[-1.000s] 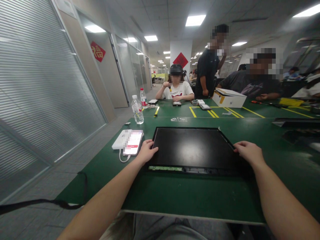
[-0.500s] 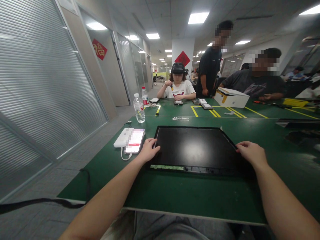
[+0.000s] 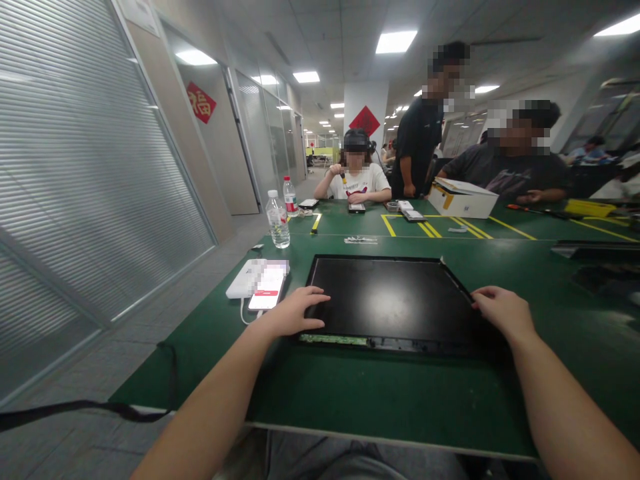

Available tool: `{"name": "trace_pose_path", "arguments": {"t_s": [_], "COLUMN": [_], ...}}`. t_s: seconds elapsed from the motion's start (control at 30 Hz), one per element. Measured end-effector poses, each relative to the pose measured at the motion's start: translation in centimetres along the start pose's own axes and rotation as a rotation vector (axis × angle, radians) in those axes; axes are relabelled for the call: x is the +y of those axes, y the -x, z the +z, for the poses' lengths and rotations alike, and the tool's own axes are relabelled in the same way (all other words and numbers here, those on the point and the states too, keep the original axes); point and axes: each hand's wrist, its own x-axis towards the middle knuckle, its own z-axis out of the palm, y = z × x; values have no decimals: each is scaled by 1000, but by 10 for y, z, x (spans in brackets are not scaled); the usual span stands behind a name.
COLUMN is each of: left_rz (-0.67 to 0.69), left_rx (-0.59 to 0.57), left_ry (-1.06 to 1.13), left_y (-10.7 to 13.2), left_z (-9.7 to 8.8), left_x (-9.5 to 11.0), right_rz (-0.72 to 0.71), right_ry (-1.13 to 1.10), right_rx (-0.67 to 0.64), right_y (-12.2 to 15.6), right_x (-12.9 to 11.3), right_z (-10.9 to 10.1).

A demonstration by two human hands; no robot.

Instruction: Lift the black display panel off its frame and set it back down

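A black display panel (image 3: pixel 395 293) lies flat on the green table in front of me, its glossy screen reflecting a ceiling light. Along its near edge runs a strip with an exposed green circuit board (image 3: pixel 334 340) at the left end. My left hand (image 3: pixel 300 310) rests at the panel's left edge, fingers spread and reaching over its surface. On the other side, my right hand (image 3: pixel 504 310) pinches the panel's right edge between thumb and fingers.
Left of the panel lie a lit phone (image 3: pixel 269 285) and a white power bank (image 3: pixel 244 280) joined by a cable. Behind them stand two plastic bottles (image 3: pixel 278 220). Across the green table (image 3: pixel 390 393), a person (image 3: pixel 357 180) works near a white box (image 3: pixel 465 199). Dark parts (image 3: pixel 595 250) lie at right.
My left hand has slid nearer along the panel's left edge, and its fingers have opened from a grip. My right hand keeps its place.
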Motion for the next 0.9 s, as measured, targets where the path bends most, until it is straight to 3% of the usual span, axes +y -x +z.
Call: {"name": "trace_pose_path", "arguments": {"t_s": [0.1,0.33,0.67,0.9], "left_rz": [30,41,134,160], "left_rx": [-30,-46,-19,-42], "left_ry": [30,73,151,132], "left_y": [0,-2,0,0], "left_z": [-3,-1,-1,-1], "left_x": [-1,-6,6,7], "right_rz": [94,163,126,153], "right_ry": [-47,-73,-84,-76], "right_rx": [-9,-72,-31,-70], "right_y": [5,18,16,19], "right_x": [-11,-36,-29,-35], "right_z": [-7,-26,-20,-25]}}
